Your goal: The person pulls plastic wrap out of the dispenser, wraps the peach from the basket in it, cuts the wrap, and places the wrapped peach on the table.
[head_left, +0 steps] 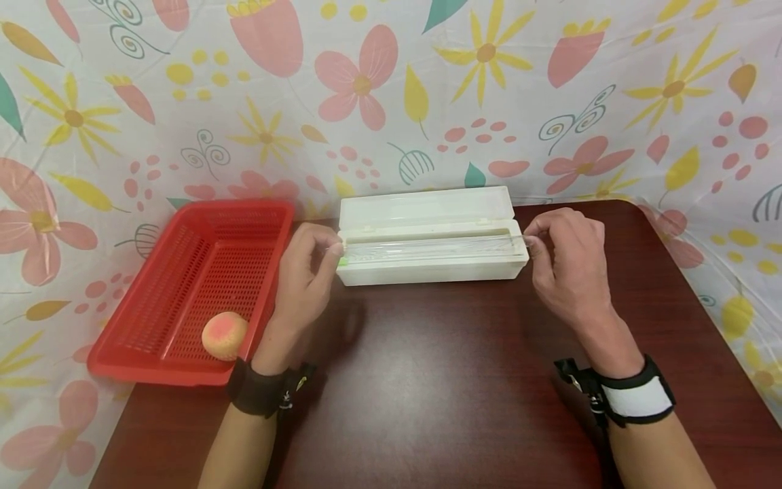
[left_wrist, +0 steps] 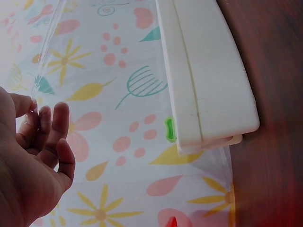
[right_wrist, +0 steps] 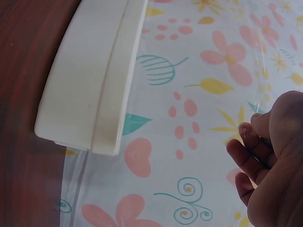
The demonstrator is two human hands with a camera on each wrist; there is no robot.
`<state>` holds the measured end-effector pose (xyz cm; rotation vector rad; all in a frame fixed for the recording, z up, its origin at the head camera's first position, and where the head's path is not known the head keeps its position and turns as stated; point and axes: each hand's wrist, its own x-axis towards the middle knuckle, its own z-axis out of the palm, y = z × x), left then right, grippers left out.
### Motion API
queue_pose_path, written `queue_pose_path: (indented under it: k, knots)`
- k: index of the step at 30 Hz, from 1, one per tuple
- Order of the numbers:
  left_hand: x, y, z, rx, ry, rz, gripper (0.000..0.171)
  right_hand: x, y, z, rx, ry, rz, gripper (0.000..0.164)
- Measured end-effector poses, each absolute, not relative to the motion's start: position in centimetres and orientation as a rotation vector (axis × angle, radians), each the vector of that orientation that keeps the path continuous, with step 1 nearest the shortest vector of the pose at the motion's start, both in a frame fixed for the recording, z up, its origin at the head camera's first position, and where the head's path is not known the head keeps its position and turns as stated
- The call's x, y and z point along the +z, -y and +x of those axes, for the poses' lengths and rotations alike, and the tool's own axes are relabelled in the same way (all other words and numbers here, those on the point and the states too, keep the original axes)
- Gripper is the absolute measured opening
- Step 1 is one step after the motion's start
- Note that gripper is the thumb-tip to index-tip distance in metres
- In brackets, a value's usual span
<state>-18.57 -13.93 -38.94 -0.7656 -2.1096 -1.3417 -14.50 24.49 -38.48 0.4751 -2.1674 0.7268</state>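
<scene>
Nearest, a black band (head_left: 259, 390) circles the wrist below the left hand (head_left: 305, 268); a black-and-white band (head_left: 638, 397) circles the other. Dark reddish-brown table (head_left: 440, 367) under and between the forearms. Near the left wrist, on its outer side: a round orange-and-pink fruit (head_left: 222, 336), lying in the near end of a red perforated basket (head_left: 153, 372) that runs alongside the left hand.

Farther out, the hands themselves. Left: thumb and forefinger pinch one end of a clear film (head_left: 427, 248). Right hand (head_left: 571, 265): thumb and fingertips pinch the other end. Film drawn taut from hand to hand; wrist views show a gap between each hand and the box.

Between the hands, a long white box (head_left: 434, 272); a small green piece (left_wrist: 169, 130) at its left-hand end. Beyond the film, the box's lid (head_left: 427, 207) stands raised. Farthest from both hands, a flower-printed cloth (head_left: 379, 156).
</scene>
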Motion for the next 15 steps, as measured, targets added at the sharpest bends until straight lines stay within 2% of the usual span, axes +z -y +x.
queue_pose_path:
  k: [7,15]
  knots:
    - [-38.63,13.92,-18.4,-1.342,2.095,-0.779,0.003,-38.09,-24.47,-14.15,0.723,2.168,0.468,0.007]
    - [-38.51,14.05,-18.22,-1.34,2.094,-0.763,0.01,-37.83,-24.48,-14.0,0.715,2.161,0.477,0.007]
